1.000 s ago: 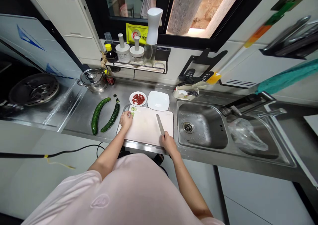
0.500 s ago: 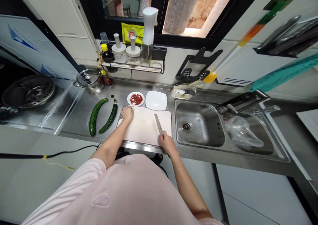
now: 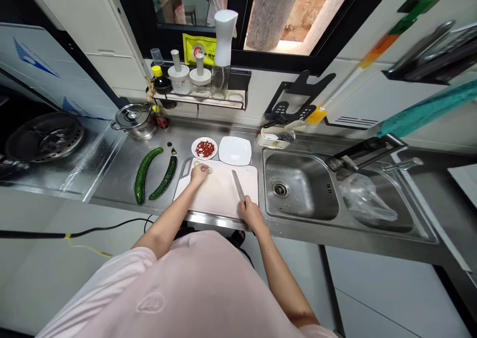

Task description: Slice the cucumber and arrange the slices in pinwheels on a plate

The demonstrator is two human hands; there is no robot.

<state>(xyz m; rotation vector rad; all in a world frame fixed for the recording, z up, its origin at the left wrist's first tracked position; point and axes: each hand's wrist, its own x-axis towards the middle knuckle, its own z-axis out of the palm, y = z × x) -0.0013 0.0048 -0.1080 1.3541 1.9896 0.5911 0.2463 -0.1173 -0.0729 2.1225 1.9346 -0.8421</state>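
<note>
My right hand [image 3: 251, 213] grips a kitchen knife [image 3: 238, 186] by its handle, the blade pointing away from me over the white cutting board [image 3: 219, 194]. Near the board's far left part, my left hand [image 3: 198, 175] is closed in a pinch, with a pale green cucumber slice [image 3: 210, 170] at its fingertips. Another slice [image 3: 197, 163] lies just beyond that hand. Left of the board are two cucumbers, a long one [image 3: 143, 175] and a shorter one [image 3: 165, 179]. Small dark green end pieces [image 3: 173, 151] sit behind the shorter cucumber.
Behind the board stand a small plate of chopped red pieces [image 3: 204, 148] and a white square plate [image 3: 235, 150]. To the right is a double sink [image 3: 298, 184] with a plastic bag [image 3: 365, 199]. A lidded pot [image 3: 134, 122] and a frying pan [image 3: 44, 136] stand left.
My left hand has moved right along the board's far edge, uncovering the board's handle and a cucumber slice. The right hand and the knife stay in place.
</note>
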